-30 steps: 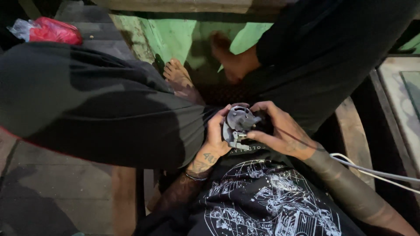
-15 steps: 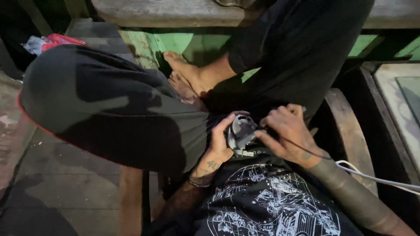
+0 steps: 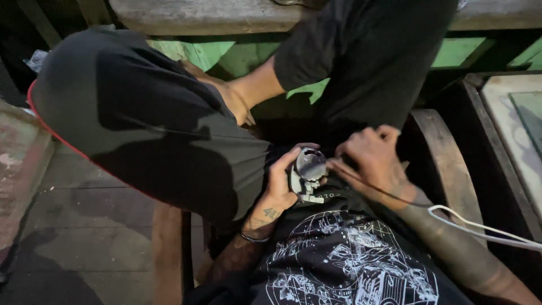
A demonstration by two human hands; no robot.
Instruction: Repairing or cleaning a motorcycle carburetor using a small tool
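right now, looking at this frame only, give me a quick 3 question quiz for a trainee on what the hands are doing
1. True or false: the left hand grips the small round grey part from its left side.
2. Which hand pinches the thin dark wire? A) left hand B) right hand C) neither
3. Fill in: the white cable lies across the person's right ____.

Key
1. True
2. B
3. forearm
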